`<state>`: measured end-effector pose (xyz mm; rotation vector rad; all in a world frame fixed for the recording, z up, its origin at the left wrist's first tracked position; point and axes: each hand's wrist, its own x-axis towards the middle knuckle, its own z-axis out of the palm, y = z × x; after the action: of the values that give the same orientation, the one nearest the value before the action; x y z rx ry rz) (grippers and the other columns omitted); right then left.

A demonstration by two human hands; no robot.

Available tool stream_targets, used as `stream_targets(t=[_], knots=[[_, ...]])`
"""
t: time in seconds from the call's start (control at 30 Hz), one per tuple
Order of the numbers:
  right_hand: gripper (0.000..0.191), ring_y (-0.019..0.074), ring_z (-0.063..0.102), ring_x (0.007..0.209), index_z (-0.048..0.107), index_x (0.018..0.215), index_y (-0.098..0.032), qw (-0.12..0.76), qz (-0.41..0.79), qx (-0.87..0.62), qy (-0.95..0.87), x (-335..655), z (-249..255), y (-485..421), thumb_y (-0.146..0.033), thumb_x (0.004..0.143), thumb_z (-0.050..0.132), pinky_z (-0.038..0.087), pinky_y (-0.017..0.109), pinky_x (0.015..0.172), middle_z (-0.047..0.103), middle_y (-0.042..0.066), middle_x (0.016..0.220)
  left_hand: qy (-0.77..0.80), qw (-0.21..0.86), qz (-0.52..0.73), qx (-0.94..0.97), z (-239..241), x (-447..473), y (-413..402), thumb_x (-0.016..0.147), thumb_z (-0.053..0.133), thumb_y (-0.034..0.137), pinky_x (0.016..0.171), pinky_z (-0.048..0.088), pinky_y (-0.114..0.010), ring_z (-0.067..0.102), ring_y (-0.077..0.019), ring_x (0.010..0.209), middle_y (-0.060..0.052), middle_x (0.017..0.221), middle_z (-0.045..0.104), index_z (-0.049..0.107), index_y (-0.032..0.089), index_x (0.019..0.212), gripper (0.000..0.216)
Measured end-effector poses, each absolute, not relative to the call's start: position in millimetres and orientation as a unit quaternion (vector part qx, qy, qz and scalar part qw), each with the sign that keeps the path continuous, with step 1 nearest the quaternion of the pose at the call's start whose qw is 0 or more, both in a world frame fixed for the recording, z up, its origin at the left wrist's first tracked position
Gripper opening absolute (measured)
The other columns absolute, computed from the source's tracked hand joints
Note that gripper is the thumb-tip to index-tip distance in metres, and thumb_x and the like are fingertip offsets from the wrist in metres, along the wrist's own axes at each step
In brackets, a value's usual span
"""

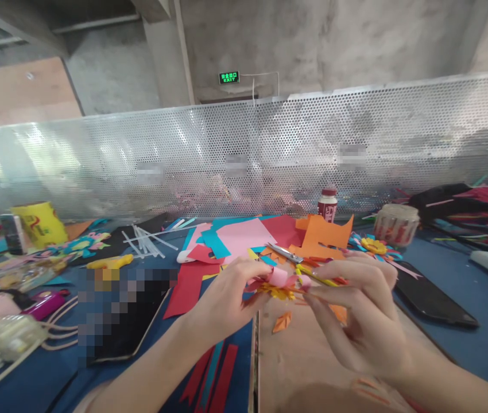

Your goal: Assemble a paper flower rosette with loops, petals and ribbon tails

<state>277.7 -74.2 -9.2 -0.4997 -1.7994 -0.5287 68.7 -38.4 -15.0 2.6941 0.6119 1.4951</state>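
Note:
A paper flower (278, 281) with curled pink petals and a yellow fringed part is held above the wooden board. My left hand (235, 289) is closed, pinching the flower between thumb and fingers from the left. From the right, my right hand (356, 304) is closed too, its thumb and fingers pressed together at the flower's edge. A thin orange piece shows at those fingertips; whether it belongs to the flower I cannot tell. Just behind the flower lie scissors (285, 253) with open blades, their handles partly covered by my right hand.
Coloured paper sheets (248, 235) spread behind my hands. Red strips (222, 378) lie by the wooden board (295, 367). Left are a tablet-like device (140, 321), a yellow glue gun (110, 262) and white sticks (144, 241). Right are a phone (437, 298), jar (397, 223) and bottle (327, 205).

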Motion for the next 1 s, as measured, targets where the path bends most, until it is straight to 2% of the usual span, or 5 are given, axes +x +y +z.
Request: stream_targets(t=[0.2,0.4,0.57,0.8,1.0], knots=[[0.019,0.0179,0.049,0.084,0.06,0.085,-0.015,0.546,-0.232,-0.193,-0.781,280,-9,-77,-0.001,0.072,0.059,0.036,0.043,0.082,0.055,0.004,0.093,0.178,0.019,0.474,0.862,-11,68,-39,0.079,0.057,0.008,0.078,0.05,-0.036,0.061,-0.0174,0.087,-0.002,0.094,0.065,0.046,0.027,0.107,0.036],[0.024,0.0179,0.049,0.084,0.061,0.089,-0.016,0.541,-0.234,-0.186,-0.786,279,-11,-80,0.0,0.071,0.059,0.036,0.044,0.084,0.057,0.004,0.091,0.189,0.023,0.452,0.872,-4,70,-44,0.081,0.059,0.013,0.077,0.05,-0.034,0.061,-0.0166,0.085,-0.002,0.089,0.064,0.052,0.024,0.095,0.019],[0.025,0.0177,0.049,0.085,0.061,0.09,-0.016,0.543,-0.229,-0.191,-0.785,277,-13,-77,0.001,0.071,0.06,0.038,0.043,0.083,0.057,0.004,0.094,0.169,0.025,0.448,0.877,-5,71,-44,0.082,0.059,0.011,0.084,0.048,-0.033,0.061,-0.0158,0.09,-0.002,0.092,0.066,0.049,0.025,0.102,0.026],[0.028,0.02,0.046,0.09,0.061,0.092,-0.015,0.545,-0.23,-0.196,-0.782,277,-17,-74,0.001,0.069,0.062,0.038,0.044,0.084,0.051,0.005,0.1,0.168,0.034,0.452,0.875,-10,70,-42,0.081,0.057,0.008,0.084,0.047,-0.035,0.061,-0.0161,0.091,-0.001,0.094,0.066,0.046,0.028,0.104,0.032],[0.028,0.0187,0.048,0.091,0.062,0.093,-0.017,0.537,-0.232,-0.194,-0.787,277,-23,-74,0.0,0.071,0.061,0.035,0.044,0.089,0.053,0.003,0.101,0.175,0.026,0.461,0.87,-12,69,-41,0.08,0.057,0.007,0.083,0.048,-0.035,0.06,-0.0164,0.09,-0.002,0.094,0.065,0.047,0.026,0.104,0.031]])
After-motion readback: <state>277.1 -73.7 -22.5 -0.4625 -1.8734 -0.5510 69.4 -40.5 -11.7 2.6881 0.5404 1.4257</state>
